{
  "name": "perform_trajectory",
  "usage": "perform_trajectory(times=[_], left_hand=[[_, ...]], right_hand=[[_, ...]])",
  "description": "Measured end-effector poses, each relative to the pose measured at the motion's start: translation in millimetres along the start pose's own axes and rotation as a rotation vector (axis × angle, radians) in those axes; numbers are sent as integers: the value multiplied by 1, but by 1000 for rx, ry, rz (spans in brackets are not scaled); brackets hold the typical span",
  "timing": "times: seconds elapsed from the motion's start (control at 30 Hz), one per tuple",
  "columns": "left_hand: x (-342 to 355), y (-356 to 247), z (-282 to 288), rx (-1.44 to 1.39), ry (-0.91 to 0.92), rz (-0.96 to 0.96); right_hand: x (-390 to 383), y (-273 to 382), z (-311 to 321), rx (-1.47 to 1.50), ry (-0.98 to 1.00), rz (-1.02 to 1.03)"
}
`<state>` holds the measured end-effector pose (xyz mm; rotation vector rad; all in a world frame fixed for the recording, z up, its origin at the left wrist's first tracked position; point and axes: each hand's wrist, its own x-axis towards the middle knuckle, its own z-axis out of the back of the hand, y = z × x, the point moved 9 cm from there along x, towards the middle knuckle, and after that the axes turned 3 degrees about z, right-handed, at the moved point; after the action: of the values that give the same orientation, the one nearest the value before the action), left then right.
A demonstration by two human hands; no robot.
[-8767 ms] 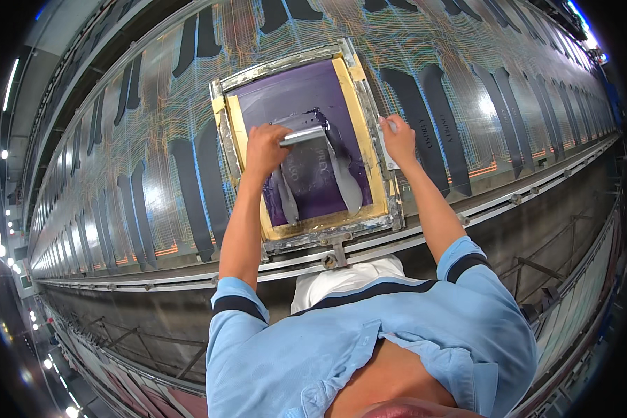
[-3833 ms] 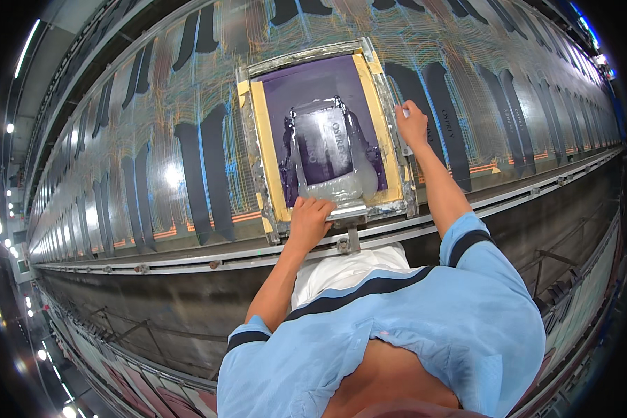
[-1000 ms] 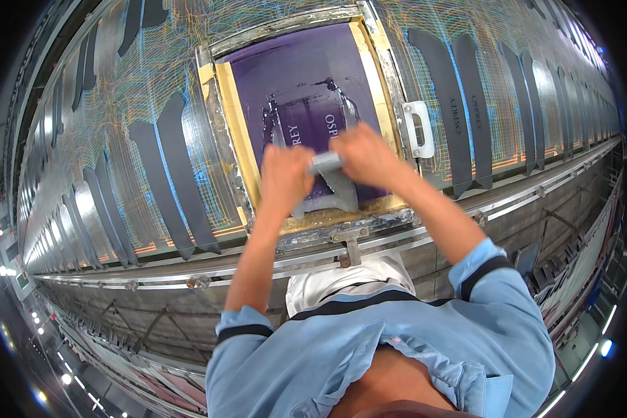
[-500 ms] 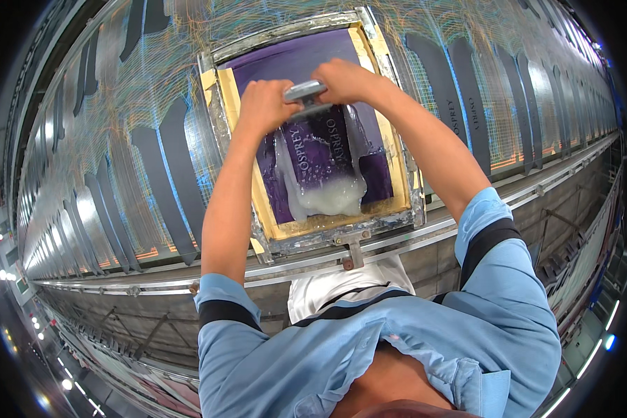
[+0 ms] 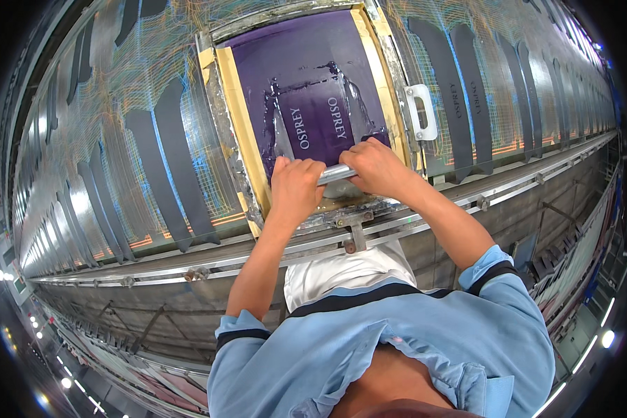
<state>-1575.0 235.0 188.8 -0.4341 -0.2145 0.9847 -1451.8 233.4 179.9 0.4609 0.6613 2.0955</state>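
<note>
Both my hands are closed around a metal squeegee bar [image 5: 336, 174] near the front end of a screen-printing frame [image 5: 401, 90]; my left hand [image 5: 297, 182] holds the left part, my right hand [image 5: 378, 167] the right. The frame carries purple mesh [image 5: 285, 49] bordered by yellow tape [image 5: 238, 111], with light lettering and wet, streaky ink around a darker rectangle. Pale grey ink [image 5: 340, 189] shows just beyond the bar, partly hidden by it and my hands. A white handle [image 5: 421, 113] on the frame's right side is untouched.
A long printing table [image 5: 188, 104] bears rows of dark grey cut pieces [image 5: 171, 167] and coloured guide lines. A metal rail [image 5: 153, 277] with fittings runs along its near edge, and a bracket [image 5: 352, 235] joins the frame there. Racks and ceiling lights show at the rim.
Since half a second ago both hands have pulled the squeegee down toward my body, uncovering the lettering. Earlier, my right hand was on the frame's side handle; now it is on the squeegee.
</note>
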Motion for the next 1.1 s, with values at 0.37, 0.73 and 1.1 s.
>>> perform_trajectory(times=[0.37,0.73,1.1], left_hand=[[172,77,54,125,32,-5],[150,72,50,9,-138,-25],[-17,-28,21,142,-222,-71]], right_hand=[[153,-110,60,-48,143,-168],[138,-95,46,-56,76,-117],[-18,-55,75,59,-478,-240]])
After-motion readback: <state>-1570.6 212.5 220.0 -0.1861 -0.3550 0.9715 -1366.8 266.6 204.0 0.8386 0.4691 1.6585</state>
